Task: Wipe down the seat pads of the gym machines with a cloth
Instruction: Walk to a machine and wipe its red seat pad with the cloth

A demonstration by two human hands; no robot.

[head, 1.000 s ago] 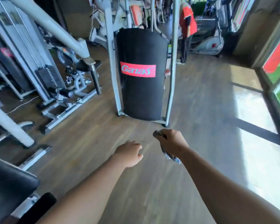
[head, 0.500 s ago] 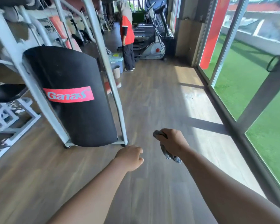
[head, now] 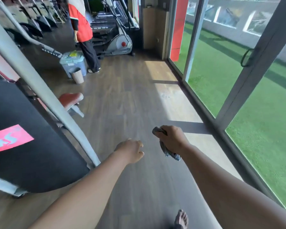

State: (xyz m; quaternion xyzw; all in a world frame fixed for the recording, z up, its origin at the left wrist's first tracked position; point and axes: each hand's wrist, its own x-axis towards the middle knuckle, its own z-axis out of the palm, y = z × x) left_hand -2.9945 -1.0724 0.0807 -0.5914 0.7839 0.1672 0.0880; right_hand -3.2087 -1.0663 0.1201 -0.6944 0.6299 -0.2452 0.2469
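Observation:
My right hand [head: 172, 139] is closed around a crumpled grey cloth [head: 169, 152], whose ends stick out above and below the fist. My left hand [head: 130, 150] hangs beside it with fingers curled and nothing in it. Both hands are held out over the wooden floor. A red seat pad [head: 71, 98] juts out from the grey-framed machine [head: 45, 100] on my left, well ahead of both hands. That machine's black shroud [head: 28, 146] carries a red label.
A person in a red vest [head: 82, 28] stands ahead beside a blue lidded bin [head: 73, 61] and a small waste basket [head: 77, 75]. Glass sliding doors [head: 221, 90] run along the right, with grass outside. An elliptical trainer [head: 120, 43] stands at the far end. My bare foot [head: 181, 219] shows below.
The view has swung right and moved forward: the black-shrouded machine slid from centre to the far left, and the glass doors and red seat pad came into view. Both hands keep their pose.

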